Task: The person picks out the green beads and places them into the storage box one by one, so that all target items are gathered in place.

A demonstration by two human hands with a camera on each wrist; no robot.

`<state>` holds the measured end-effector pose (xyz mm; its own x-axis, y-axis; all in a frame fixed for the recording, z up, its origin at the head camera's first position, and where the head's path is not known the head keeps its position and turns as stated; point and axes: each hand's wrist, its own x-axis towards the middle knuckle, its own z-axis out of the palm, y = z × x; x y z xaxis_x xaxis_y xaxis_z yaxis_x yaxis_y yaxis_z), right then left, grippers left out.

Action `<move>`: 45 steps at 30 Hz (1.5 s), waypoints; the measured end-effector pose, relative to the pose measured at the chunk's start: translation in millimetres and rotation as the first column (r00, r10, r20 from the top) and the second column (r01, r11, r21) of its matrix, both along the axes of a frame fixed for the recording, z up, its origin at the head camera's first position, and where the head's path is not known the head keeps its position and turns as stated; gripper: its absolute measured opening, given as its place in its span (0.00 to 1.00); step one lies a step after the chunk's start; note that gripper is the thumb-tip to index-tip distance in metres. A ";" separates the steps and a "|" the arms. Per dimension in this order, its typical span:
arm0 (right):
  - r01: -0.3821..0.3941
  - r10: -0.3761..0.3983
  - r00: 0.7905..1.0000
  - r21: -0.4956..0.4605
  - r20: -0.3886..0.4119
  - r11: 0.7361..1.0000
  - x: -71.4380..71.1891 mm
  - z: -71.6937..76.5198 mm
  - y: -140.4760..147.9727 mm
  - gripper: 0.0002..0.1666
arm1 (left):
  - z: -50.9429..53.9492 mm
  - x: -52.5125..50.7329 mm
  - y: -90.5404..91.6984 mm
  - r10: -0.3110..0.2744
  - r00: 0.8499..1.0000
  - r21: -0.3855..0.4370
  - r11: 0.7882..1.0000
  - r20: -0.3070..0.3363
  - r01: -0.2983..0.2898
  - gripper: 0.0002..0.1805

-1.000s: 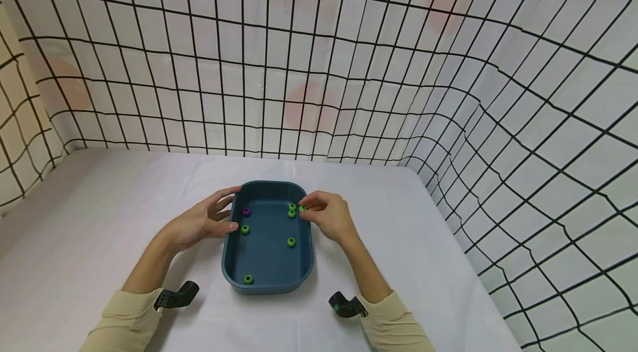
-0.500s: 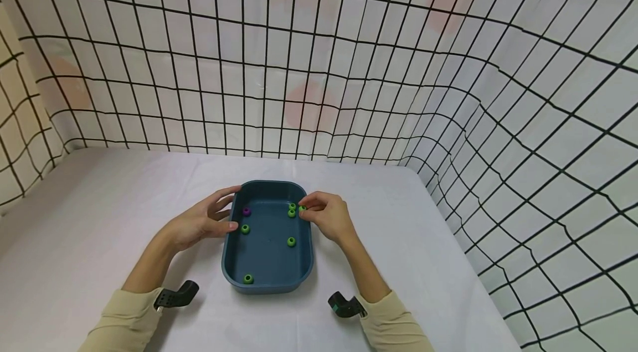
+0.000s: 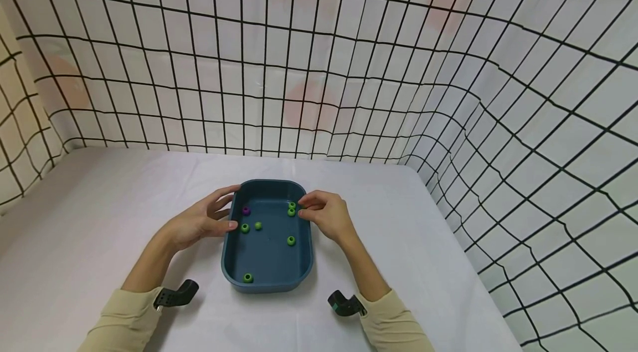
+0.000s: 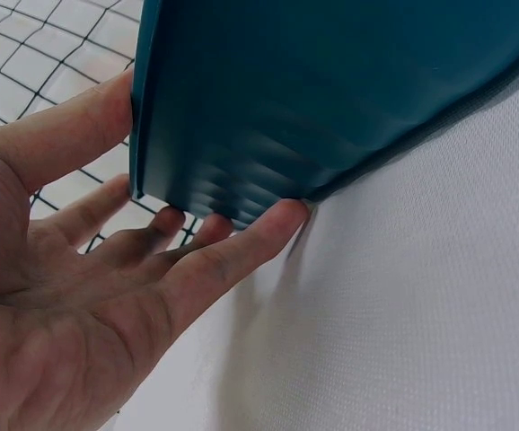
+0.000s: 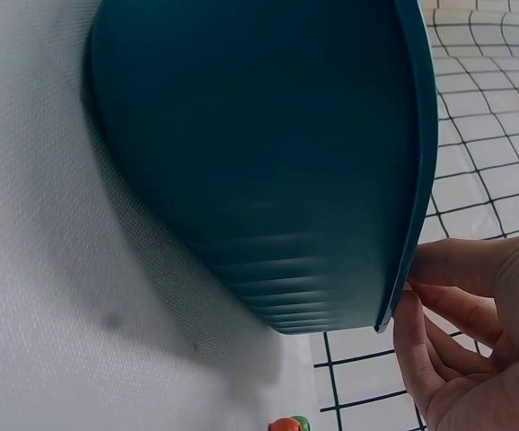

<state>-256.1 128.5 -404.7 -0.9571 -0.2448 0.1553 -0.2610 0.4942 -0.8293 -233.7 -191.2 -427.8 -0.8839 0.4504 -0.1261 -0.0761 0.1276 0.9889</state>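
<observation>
A dark blue rectangular tray (image 3: 269,289) stands on the white-covered table. My left hand (image 3: 194,224) rests against its left side, thumb (image 4: 107,108) at the rim and long fingers along the outer wall. At the right rim is my right hand (image 3: 329,218), its thumb and index finger close together; no bead shows between them. Inside lie a purple bead (image 3: 246,211) and several green beads. One green bead (image 3: 258,226) sits near another green bead (image 3: 245,228) on the left; a touching pair (image 3: 291,212) lies near the right fingertips. The right fingertips are partly hidden at the rim.
Black netting (image 3: 279,64) over pale cloth rises behind and at both sides. White cloth (image 3: 399,230) covers the table around the tray. In the right wrist view, a small orange-and-green object (image 5: 286,424) shows at the lower edge. Black wrist cameras sit on both cuffs.
The green bead that was between my right fingertips has left them, and a green bead now lies left of the tray's middle. Both hands and the tray have hardly moved.
</observation>
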 end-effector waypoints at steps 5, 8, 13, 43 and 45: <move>-0.002 0.002 1.000 0.006 0.000 1.000 0.1 -0.3 -0.1 0.12 | 0.5 0.1 -0.3 -0.010 1.000 0.016 1.000 0.001 0.010 0.52; -0.003 0.003 1.000 0.005 -0.004 1.000 -0.1 -0.3 -0.1 0.12 | 0.4 0.1 -0.5 -0.009 1.000 0.014 1.000 0.000 0.009 0.52; -0.003 0.003 1.000 -0.012 -0.009 1.000 0.5 2.1 0.7 0.12 | 0.4 -0.1 0.2 0.003 1.000 0.004 1.000 0.002 -0.003 0.52; 0.113 -0.113 0.994 -0.012 -0.004 0.994 -9.4 9.2 28.3 0.13 | -0.4 -0.6 -0.1 -0.002 1.000 0.011 1.000 -0.002 0.002 0.52; 0.125 -0.125 0.992 -0.010 -0.005 0.992 -11.5 8.0 31.2 0.12 | -0.5 -0.5 -0.1 -0.002 1.000 0.011 1.000 -0.001 0.002 0.52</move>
<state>-267.7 159.8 -396.7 -0.9791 -0.1219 0.1629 -0.2027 0.5154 -0.8327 -234.2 -191.3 -428.3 -0.8830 0.4537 -0.1200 -0.0748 0.1165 0.9904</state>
